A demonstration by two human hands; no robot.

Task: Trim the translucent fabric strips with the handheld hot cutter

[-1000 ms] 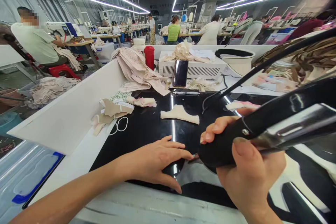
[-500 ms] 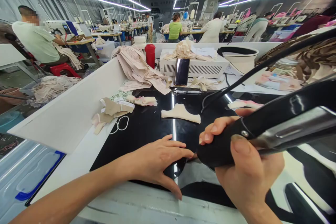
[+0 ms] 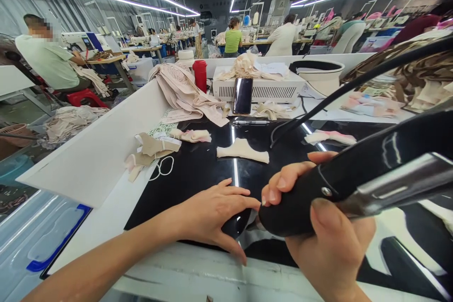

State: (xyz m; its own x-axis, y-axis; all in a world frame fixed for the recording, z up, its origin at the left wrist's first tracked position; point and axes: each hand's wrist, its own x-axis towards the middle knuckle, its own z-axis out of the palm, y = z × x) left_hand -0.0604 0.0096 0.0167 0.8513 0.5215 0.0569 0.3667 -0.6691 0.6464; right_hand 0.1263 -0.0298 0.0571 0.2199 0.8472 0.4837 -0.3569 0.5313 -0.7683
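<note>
At the near edge of the glossy black table (image 3: 198, 170), seen from the head camera, a black-handled tool (image 3: 318, 193) is clasped by the right hand (image 3: 325, 240), fingers wrapped over its rounded end. Just left of that grip, the left hand (image 3: 212, 212) is pressed flat and spread on the tabletop, fingertips nearly touching the tool's end. Beyond the grip, a beige fabric piece (image 3: 242, 150) is laid apart.

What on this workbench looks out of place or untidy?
A smartphone leans upright against the white vented box, among scattered beige fabric pieces. A loose heap of fabric spills over the bench's white divider.
</note>
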